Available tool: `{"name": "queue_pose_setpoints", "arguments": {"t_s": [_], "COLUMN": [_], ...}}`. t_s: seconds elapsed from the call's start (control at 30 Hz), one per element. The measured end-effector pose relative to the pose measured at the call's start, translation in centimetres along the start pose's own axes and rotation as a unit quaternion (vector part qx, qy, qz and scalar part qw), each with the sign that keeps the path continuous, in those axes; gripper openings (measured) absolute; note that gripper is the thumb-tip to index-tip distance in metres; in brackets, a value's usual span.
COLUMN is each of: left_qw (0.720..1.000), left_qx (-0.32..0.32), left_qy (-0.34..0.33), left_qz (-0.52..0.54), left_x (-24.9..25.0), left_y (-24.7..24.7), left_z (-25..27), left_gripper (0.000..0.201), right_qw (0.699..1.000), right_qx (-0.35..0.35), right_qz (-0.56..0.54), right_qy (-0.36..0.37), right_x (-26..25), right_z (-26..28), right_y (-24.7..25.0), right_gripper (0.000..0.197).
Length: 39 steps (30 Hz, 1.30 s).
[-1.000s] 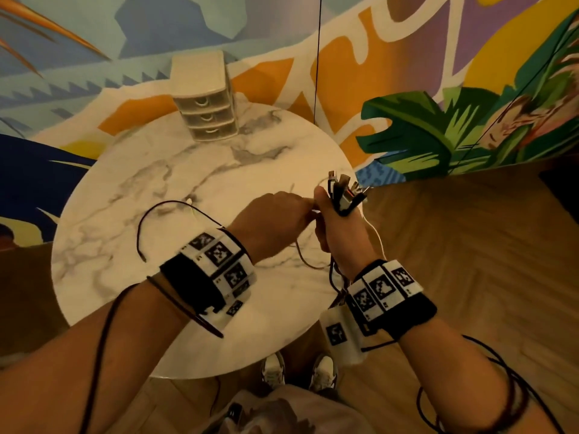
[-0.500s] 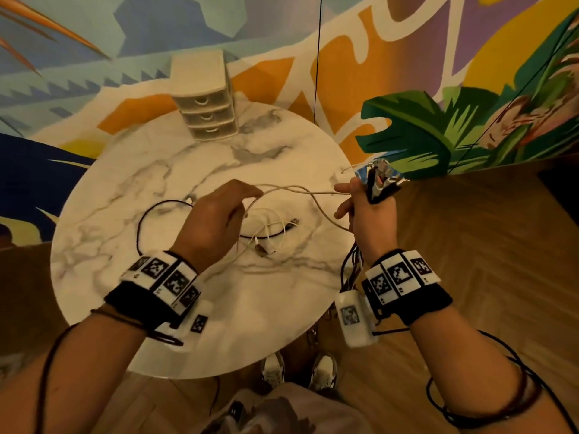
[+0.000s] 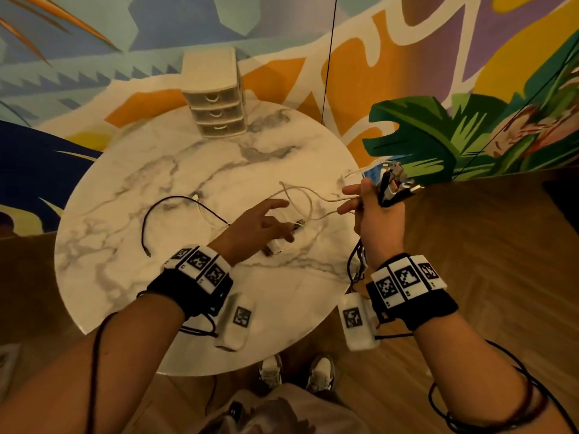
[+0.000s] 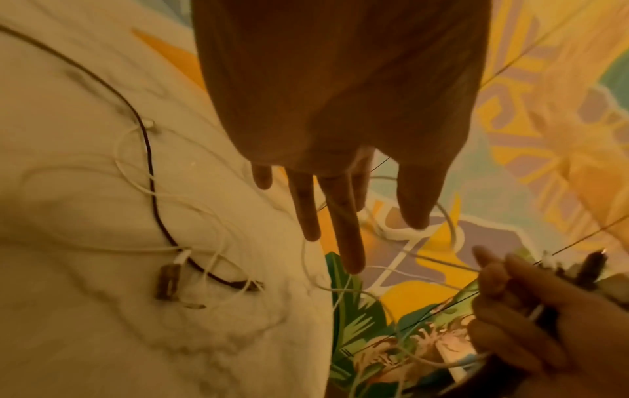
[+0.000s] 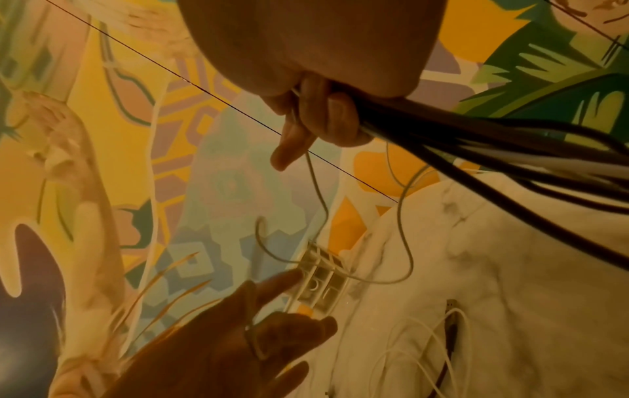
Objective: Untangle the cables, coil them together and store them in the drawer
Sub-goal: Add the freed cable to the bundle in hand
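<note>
While right hand fingers clamp bundled cables, thin pale cable loops tableward, left hand fingers splayed, released.

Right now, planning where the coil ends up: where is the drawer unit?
In the head view, the small three-drawer unit stands at the far edge of the marble table, against the mural wall, beyond the left hand.
</note>
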<state>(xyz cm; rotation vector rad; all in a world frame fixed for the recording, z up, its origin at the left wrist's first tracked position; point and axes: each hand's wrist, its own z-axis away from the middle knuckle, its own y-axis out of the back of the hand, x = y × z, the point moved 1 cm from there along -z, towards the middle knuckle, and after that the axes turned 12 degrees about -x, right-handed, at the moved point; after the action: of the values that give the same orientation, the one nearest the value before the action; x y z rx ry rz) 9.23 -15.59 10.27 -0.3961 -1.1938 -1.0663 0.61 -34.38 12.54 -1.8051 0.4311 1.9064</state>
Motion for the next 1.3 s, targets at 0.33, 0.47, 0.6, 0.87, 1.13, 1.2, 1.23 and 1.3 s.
{"name": "queue_pose_setpoints", "arguments": {"t_s": [0.33, 0.47, 0.6, 0.87, 1.13, 1.2, 1.23, 1.3], "left_qw": [0.99, 0.98, 0.928, 0.795, 0.802, 0.85, 0.862, 0.857], "left_qx": [-0.029, 0.172, 0.358, 0.46, 0.401, 0.383, 0.385, 0.411], "left_qy": [-0.016, -0.05, -0.002, 0.132, 0.15, 0.208, 0.222, 0.225], "left_qz": [-0.137, -0.085, 0.105, 0.373, 0.417, 0.294, 0.244, 0.216], "left_x": [2.0, 3.5, 1.3, -5.7, -6.6, -8.0, -9.0, -10.4], "left_y": [-2.1, 1.5, 7.3, 11.4, 12.1, 10.6, 10.3, 10.6], "left_z": [-0.4, -0.4, 0.3, 1.9, 2.4, 2.9, 3.3, 3.9], "left_gripper": [0.047, 0.04, 0.038, 0.015, 0.027, 0.019, 0.02, 0.036], "right_qw": [0.999, 0.997, 0.992, 0.991, 0.991, 0.992, 0.993, 0.993], "right_qx": [0.024, 0.056, 0.087, 0.095, 0.116, 0.11, 0.096, 0.059], "right_qz": [0.022, 0.039, 0.05, 0.058, 0.052, 0.051, 0.059, 0.093], "right_qy": [-0.021, -0.045, -0.082, -0.071, -0.05, -0.041, -0.038, -0.036], "right_x": [0.2, 1.5, 2.8, 2.5, 1.8, 1.5, 1.4, 1.6], "right_z": [0.4, 0.4, 0.5, 0.5, 0.8, 0.8, 0.9, 1.2], "right_y": [1.4, 2.4, 2.8, 1.9, 2.5, 3.0, 3.2, 3.0], "right_gripper": [0.039, 0.041, 0.043, 0.045, 0.039, 0.038, 0.038, 0.039]}}
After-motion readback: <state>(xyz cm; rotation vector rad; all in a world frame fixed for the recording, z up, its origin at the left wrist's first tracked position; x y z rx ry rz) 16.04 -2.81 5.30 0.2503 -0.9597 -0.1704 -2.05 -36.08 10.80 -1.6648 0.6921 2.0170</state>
